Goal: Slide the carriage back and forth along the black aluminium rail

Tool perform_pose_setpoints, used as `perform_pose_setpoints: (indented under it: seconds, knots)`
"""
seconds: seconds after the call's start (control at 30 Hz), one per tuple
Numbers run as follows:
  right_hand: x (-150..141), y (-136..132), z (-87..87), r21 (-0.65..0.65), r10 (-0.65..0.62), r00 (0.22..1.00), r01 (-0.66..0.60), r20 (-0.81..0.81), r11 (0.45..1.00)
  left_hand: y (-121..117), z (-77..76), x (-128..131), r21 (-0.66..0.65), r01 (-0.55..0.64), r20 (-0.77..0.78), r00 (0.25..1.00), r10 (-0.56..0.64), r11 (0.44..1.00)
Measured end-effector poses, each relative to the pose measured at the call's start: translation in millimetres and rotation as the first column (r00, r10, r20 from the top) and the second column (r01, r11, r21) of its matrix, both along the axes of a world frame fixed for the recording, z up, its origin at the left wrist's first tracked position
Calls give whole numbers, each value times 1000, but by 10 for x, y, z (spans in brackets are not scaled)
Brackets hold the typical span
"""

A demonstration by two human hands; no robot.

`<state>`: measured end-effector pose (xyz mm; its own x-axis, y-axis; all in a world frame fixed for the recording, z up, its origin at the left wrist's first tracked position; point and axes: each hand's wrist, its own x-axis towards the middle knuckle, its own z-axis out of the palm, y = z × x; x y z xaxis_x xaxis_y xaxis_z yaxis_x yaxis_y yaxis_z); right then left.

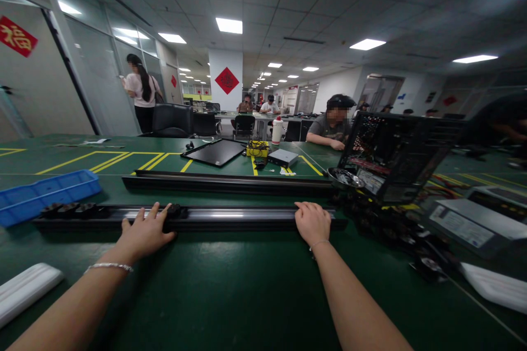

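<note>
I have my left hand (pixel 146 233) resting on the near rail (pixel 239 216), fingers spread, just beside a small black knob (pixel 177 210). My right hand (pixel 313 224) sits near the rail's right end with its fingers curled over it; from here I can't tell whether they grip. The rail lies crosswise in front of me on the green table (pixel 234 290), black blocks (pixel 69 209) at its left end. I see a second rail (pixel 230 182) just behind it, a blue tray (pixel 49 194) to the left and a computer case (pixel 391 153) to the right.
</note>
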<state>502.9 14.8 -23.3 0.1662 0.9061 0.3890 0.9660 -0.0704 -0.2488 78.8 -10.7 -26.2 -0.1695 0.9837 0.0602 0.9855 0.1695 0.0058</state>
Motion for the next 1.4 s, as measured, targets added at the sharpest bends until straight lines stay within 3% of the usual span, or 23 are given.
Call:
perform_pose_setpoints:
  seconds: [0.67,0.83,1.07,1.4]
  knots:
    - [6,16,-29,37,-15,1000,15,0,999,-41,64,129,-27,-18,-42,999,17,999]
    - [7,7,-17,35,-1,1000,2,-3,999,-60,85,302,-19,25,-46,999,-26,1000]
    - [1,-10,4,14,-2,1000,2,6,1000,-73,51,572,36,60,-72,996,-58,998]
    - [-3,7,-32,52,-7,1000,7,-1,999,-90,-64,586,156,75,-136,989,-54,985]
